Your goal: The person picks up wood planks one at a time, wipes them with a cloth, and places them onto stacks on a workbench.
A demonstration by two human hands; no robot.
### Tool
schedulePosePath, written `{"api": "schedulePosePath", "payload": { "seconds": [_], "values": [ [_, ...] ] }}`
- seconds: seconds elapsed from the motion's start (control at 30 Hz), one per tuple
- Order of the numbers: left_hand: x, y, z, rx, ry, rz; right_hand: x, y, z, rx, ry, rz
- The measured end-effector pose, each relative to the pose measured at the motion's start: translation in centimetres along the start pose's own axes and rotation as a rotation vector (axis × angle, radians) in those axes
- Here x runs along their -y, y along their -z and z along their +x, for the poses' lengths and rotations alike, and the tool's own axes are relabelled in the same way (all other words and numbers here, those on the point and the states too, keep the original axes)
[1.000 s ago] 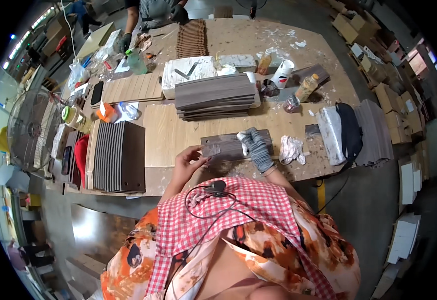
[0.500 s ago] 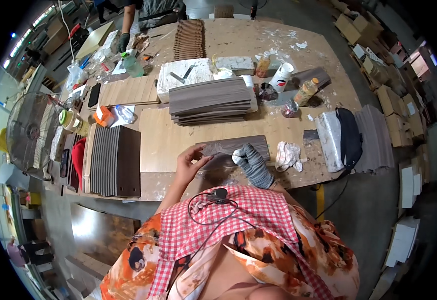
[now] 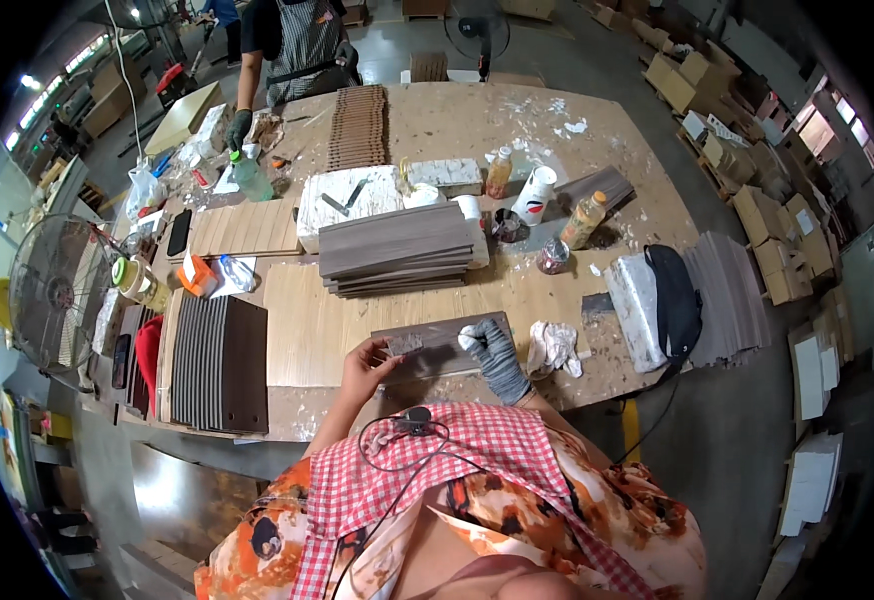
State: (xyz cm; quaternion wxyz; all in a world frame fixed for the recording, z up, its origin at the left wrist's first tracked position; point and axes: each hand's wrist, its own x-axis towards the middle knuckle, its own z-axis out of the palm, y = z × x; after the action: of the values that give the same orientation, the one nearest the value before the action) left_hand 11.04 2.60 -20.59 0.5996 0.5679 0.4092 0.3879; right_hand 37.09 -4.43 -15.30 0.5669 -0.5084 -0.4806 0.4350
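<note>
In front of me a dark grey-brown board (image 3: pixel 437 362) lies on the table. Over its left part, my left hand (image 3: pixel 365 368) pinches a small, flat, greyish piece (image 3: pixel 404 344) between thumb and fingers. My right hand (image 3: pixel 497 362), in a grey knitted glove with whitish fingertips, is closed above the board's right part; whatever its fingers may hold is too small to make out. A crumpled white rag (image 3: pixel 554 348) lies just right of that hand. Beyond the board rests a stack of similar dark boards (image 3: pixel 397 245).
A row of upright dark boards (image 3: pixel 219 360) stands at left. Behind are a white block (image 3: pixel 347 205), a white cup (image 3: pixel 534 195) and a bottle with an orange cap (image 3: pixel 584 220). A black pouch (image 3: pixel 673 300) lies at right. Across the table, a co-worker's gloved hand (image 3: pixel 240 128) is by a green bottle (image 3: pixel 251 178).
My hands have moved apart; the greyish piece, earlier stretching toward my right hand, is now at my left fingers only. The view has shifted, showing more of the far side.
</note>
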Motion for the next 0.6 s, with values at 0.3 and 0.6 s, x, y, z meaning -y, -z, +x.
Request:
{"api": "schedulePosePath", "payload": {
  "seconds": [0.3,0.6],
  "values": [
    [5.6,-3.0,3.4,0.012,-0.024,-0.050,-4.5,11.9,13.6,-0.439,0.181,-0.606],
    [5.5,-3.7,2.4,-0.108,-0.074,-0.003,-5.9,16.1,24.7,-0.563,0.223,-0.844]
  ]
}}
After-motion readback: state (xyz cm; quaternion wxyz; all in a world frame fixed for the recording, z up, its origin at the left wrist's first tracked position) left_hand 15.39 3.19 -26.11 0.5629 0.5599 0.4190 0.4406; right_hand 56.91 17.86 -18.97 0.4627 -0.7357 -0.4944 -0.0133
